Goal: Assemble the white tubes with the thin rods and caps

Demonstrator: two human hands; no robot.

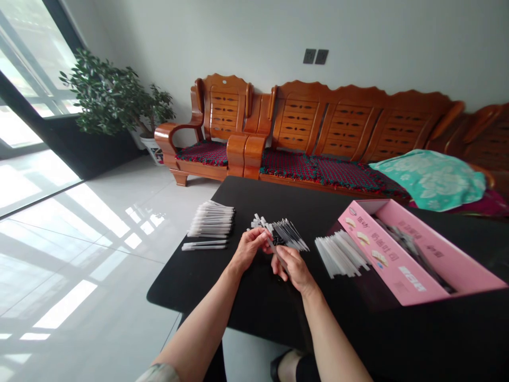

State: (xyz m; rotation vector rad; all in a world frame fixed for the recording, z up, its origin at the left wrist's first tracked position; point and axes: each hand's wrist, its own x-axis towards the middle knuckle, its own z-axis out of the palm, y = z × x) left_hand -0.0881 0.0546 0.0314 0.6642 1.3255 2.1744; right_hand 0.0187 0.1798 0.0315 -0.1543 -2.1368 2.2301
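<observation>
Over the black table, my left hand (253,245) pinches the upper end of a pen (272,245). My right hand (293,266) is closed around its lower part, so the pen slants between both hands. Just beyond my fingers lie small white pen caps (258,219) and a row of dark, pointed pen refills (293,233). Some small black pieces beside them are partly hidden by my hands. On the left is a stack of white capped pens (211,218), with a couple set apart in front. Translucent white pen barrels (341,254) lie right of my right hand.
A pink box (382,260) with dark contents stands at the right of the black table (186,284). Behind it are a wooden sofa (345,124) with a turquoise cloth (433,178) and a wooden armchair (222,106). A potted plant (115,98) stands at the back left.
</observation>
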